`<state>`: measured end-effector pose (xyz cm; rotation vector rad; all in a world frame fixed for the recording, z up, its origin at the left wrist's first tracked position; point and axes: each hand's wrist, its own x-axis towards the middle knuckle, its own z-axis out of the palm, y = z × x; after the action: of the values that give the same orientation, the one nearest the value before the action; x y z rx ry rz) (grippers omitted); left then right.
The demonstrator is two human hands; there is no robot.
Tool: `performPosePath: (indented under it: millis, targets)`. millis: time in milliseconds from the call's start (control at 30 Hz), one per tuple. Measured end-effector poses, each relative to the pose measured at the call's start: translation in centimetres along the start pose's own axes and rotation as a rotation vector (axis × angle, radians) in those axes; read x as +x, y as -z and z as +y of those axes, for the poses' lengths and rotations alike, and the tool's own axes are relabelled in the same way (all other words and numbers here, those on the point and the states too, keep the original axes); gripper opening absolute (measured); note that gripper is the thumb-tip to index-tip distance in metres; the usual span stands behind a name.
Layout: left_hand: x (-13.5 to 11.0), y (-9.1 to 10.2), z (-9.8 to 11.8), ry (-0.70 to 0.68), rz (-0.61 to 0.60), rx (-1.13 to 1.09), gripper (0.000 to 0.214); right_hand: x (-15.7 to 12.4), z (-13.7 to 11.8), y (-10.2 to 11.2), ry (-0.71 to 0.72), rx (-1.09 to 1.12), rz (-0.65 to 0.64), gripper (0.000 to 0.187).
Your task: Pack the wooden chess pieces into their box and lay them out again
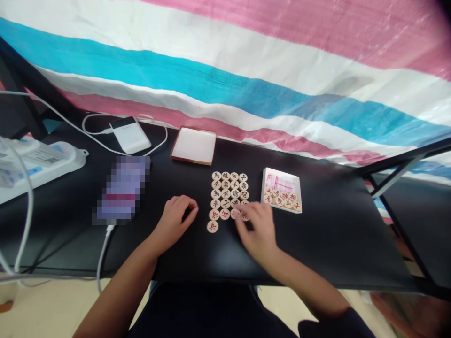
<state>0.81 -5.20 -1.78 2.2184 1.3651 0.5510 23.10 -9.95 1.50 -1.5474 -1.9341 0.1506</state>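
Observation:
Round xiangqi pieces [225, 194] lie face up in close rows on the black table, black characters in the upper rows and red ones in the lower. One red piece [212, 226] begins a row nearest me. My right hand [259, 230] is over the lower right of the rows, thumb and fingertips closed on a red xiangqi piece [235, 213]; its fingers partly cover neighbouring pieces. My left hand [177, 217] rests left of the rows, fingers curled towards the thumb with nothing seen between them. To the right, a white box [282, 182] holds several red pieces [282, 201].
A box lid [195, 145] lies behind the rows. At left are a charging phone [123, 188], a white power bank [131, 136], cables and a power strip [49, 162]. A striped sheet [225, 80] hangs along the back edge; a metal frame bar [405, 159] stands right.

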Motion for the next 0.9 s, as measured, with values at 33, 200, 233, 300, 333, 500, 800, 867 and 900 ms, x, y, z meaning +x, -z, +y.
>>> performPosePath:
  millis: [33, 200, 233, 300, 333, 500, 800, 867, 900]
  targets:
    - [0.0, 0.0, 0.0, 0.001, 0.001, 0.0, 0.011, 0.9, 1.2, 0.7, -0.059, -0.071, 0.042, 0.018]
    - [0.0, 0.0, 0.0, -0.013, 0.002, 0.0, 0.011, 4.3, 7.6, 2.7, -0.379, -0.402, -0.03, 0.028]
    - [0.0, -0.1, 0.0, -0.015, 0.004, 0.001, 0.011, 4.6, 8.4, 2.9, -0.416, -0.398, -0.112, 0.029]
    - [0.0, -0.1, -0.1, -0.016, 0.006, 0.005, 0.011, 5.0, 9.3, 3.2, -0.466, -0.35, -0.265, 0.029]
    - [0.0, -0.1, -0.1, -0.016, 0.008, 0.007, 0.011, 5.2, 9.4, 3.4, -0.48, -0.32, -0.326, 0.029]
    - [0.0, -0.2, -0.2, -0.017, 0.007, 0.011, 0.013, 5.9, 9.6, 4.3, -0.523, -0.211, -0.481, 0.027]
    - [0.1, 0.0, 0.1, -0.009, 0.001, 0.012, 0.013, 6.1, 10.2, 4.4, -0.529, -0.157, -0.509, 0.021]
    - [0.1, 0.1, 0.2, -0.008, 0.001, 0.011, 0.012, 6.0, 10.2, 4.3, -0.516, -0.141, -0.495, 0.018]
    - [0.1, 0.1, 0.2, -0.007, 0.001, 0.01, 0.012, 5.9, 10.2, 4.2, -0.507, -0.145, -0.488, 0.017]
